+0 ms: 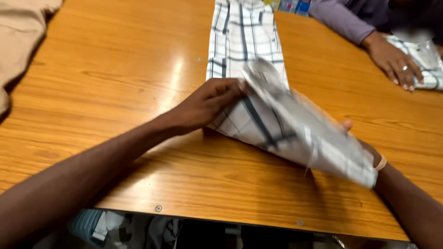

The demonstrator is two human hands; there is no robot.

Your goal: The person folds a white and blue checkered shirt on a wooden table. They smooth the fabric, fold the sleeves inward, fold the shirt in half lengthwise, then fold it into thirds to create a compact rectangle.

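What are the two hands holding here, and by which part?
Both hold the checked cloth by its near end: left hand grips the left edge, right hand, mostly hidden under it, lifts the blurred right side.

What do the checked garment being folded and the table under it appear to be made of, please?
The checked garment looks like thin woven cloth, probably cotton or a blend: it creases and drapes limply between the left hand and right hand. The table looks like wood or wood-grain laminate, glossy, with glare.
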